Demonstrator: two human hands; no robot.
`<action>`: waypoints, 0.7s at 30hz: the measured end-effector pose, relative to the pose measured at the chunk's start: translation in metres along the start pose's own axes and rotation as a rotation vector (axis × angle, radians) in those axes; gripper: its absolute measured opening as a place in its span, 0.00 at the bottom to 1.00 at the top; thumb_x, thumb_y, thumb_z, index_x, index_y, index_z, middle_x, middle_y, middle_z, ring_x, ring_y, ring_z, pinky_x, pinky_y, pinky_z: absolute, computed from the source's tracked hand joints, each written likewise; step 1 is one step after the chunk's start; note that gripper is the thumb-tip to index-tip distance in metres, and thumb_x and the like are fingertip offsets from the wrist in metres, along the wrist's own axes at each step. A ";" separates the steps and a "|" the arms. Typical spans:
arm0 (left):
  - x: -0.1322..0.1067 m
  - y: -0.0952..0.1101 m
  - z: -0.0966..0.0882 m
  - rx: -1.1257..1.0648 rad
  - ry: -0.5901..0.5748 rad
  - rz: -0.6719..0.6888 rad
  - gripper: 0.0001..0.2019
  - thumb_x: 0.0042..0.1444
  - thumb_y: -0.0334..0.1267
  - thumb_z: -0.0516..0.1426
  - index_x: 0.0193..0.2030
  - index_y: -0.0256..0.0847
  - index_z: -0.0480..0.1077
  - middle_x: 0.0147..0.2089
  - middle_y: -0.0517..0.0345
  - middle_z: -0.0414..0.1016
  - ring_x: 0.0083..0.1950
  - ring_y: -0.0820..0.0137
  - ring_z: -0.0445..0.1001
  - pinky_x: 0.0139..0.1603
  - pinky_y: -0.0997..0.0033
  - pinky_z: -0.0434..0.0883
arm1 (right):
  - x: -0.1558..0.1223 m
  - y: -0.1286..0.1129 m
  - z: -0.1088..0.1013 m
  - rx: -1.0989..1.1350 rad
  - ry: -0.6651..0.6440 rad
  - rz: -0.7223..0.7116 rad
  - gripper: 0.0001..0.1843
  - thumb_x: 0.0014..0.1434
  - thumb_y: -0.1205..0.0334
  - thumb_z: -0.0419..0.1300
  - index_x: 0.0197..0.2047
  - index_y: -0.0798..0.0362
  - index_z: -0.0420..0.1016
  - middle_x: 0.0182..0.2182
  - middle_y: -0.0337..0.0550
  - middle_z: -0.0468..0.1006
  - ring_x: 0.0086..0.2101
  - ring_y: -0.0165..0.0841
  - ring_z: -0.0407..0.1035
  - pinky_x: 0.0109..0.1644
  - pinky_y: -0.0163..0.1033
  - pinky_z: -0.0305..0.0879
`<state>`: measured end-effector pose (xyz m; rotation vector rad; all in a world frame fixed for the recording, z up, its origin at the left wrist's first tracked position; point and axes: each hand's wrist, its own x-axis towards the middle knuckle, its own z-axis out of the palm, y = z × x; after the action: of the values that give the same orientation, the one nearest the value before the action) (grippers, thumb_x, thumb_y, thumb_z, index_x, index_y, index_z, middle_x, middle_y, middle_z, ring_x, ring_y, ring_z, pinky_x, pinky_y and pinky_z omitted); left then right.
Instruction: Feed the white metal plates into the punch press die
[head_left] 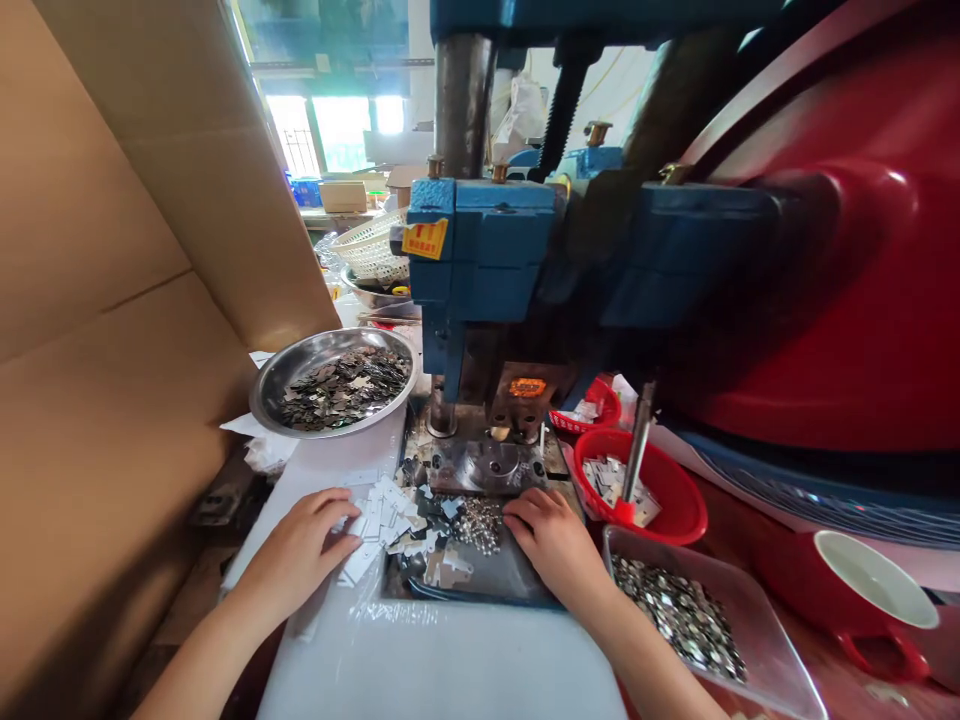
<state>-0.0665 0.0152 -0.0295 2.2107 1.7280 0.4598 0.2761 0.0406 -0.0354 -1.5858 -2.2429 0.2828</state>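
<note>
My left hand (319, 545) rests at the left edge of a pile of flat whitish metal plates (384, 520), thumb and fingers apart around its edge. Beside a heap of small shiny round metal pieces (478, 524) is my right hand (553, 540). Its thumb and fingertips are close together at the heap's right side, and whatever they may hold is hidden. A few notched plates (448, 568) lie in front of the heap on the dark metal plate of the press. Just behind both hands sits the press's lower die (491, 465), under the blue press head (480, 250).
A steel bowl (409, 385) of dark flat pieces stands at left. On the right are a red basket (686, 510) with plates, a clear bin (772, 640) of shiny parts and a red mug (832, 590). A large red wheel (817, 300) and cardboard (97, 330) flank the press.
</note>
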 end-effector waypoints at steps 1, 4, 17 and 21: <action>0.001 0.001 0.001 -0.011 0.017 -0.002 0.10 0.54 0.43 0.56 0.42 0.46 0.73 0.53 0.54 0.70 0.54 0.60 0.68 0.56 0.56 0.65 | 0.002 -0.004 0.001 -0.055 -0.009 -0.006 0.12 0.59 0.65 0.52 0.32 0.47 0.77 0.31 0.41 0.76 0.36 0.36 0.68 0.43 0.41 0.62; 0.005 0.004 0.003 -0.048 0.058 -0.017 0.07 0.52 0.42 0.58 0.37 0.44 0.72 0.50 0.54 0.71 0.52 0.60 0.69 0.54 0.57 0.66 | 0.001 -0.010 0.000 -0.193 -0.014 -0.027 0.11 0.60 0.64 0.53 0.34 0.46 0.77 0.32 0.40 0.76 0.37 0.36 0.68 0.42 0.41 0.60; 0.017 0.064 0.010 -0.767 0.060 -0.359 0.13 0.53 0.49 0.56 0.35 0.41 0.69 0.31 0.60 0.72 0.33 0.68 0.71 0.36 0.70 0.67 | 0.039 -0.005 -0.006 0.144 0.304 0.026 0.14 0.62 0.60 0.46 0.35 0.50 0.72 0.33 0.46 0.73 0.38 0.38 0.66 0.44 0.43 0.62; 0.035 0.099 0.021 -1.358 -0.059 -0.550 0.16 0.50 0.43 0.59 0.44 0.38 0.70 0.35 0.55 0.75 0.33 0.71 0.73 0.35 0.71 0.69 | 0.070 -0.004 -0.004 0.180 0.277 0.121 0.11 0.57 0.60 0.51 0.29 0.52 0.73 0.32 0.46 0.72 0.37 0.38 0.66 0.43 0.42 0.61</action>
<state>0.0370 0.0252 -0.0048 0.7578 1.2217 0.9873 0.2537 0.1045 -0.0171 -1.5619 -1.8648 0.2709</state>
